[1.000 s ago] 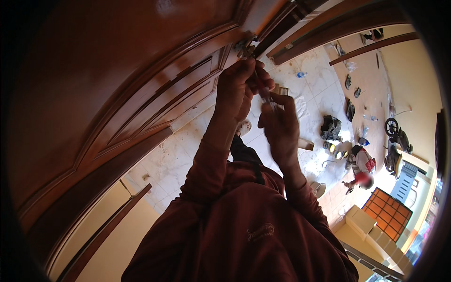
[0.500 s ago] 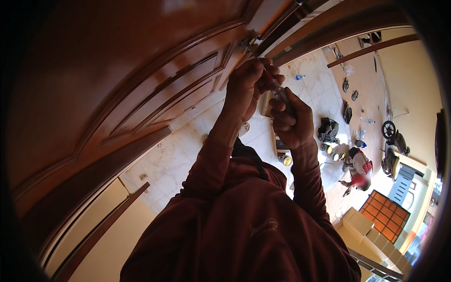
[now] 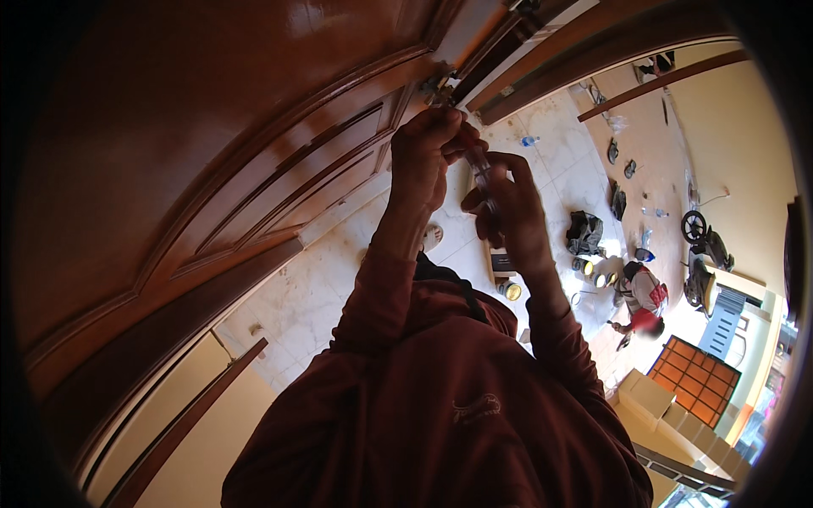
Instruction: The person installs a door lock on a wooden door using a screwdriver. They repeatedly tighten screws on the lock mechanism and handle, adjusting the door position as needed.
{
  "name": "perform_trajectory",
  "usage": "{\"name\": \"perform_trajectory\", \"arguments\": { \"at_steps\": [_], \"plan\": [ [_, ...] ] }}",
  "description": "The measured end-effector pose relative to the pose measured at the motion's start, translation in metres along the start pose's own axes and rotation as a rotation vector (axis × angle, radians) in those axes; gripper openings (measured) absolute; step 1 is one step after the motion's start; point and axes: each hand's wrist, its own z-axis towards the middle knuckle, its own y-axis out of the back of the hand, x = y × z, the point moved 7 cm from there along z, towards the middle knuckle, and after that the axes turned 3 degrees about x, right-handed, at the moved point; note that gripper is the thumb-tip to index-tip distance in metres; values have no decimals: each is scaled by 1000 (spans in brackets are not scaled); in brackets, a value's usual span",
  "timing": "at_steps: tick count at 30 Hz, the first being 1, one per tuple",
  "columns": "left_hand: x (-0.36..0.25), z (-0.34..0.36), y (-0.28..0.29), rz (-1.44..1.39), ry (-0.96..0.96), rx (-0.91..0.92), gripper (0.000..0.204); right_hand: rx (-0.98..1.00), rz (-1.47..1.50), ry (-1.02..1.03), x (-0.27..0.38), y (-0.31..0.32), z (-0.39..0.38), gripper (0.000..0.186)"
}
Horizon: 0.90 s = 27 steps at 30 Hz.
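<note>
Pale marbled floor [image 3: 563, 165] behind; brown door [image 3: 254, 93] at left. Screwdriver [image 3: 483, 174]: handle clear with red front part, slanting just below metal lock [image 3: 439, 85]; tip hidden. Left hand [image 3: 421, 152] pinches red part; right hand [image 3: 518, 207] curls loosely round clear end. Farther out: black bag [image 3: 584, 233], person [image 3: 644, 292].

Shirt [image 3: 381, 440]: one, dark maroon, loosely folded cloth. Sleeves [image 3: 373, 300]: long, matching maroon. Chest emblem [image 3: 477, 410]: small, pale, curved outline. Trousers [image 3: 439, 273]: black, partly hidden.
</note>
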Motion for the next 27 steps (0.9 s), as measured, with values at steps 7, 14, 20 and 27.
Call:
{"name": "perform_trajectory", "arguments": {
  "at_steps": [7,14,20,27],
  "plan": [
    [1,-7,-11,-84,115,14,23,-218,-782,219,-32,4,3,23],
    [6,2,3,-35,11,37,25,-357,-993,332,10,-23,-11,34],
    [2,-2,-3,-41,78,-18,22,-269,-377,110,-5,-3,-6,31],
    [5,1,-1,-29,46,9,24,21,680,-145,-33,-13,2,28]
  ]
}}
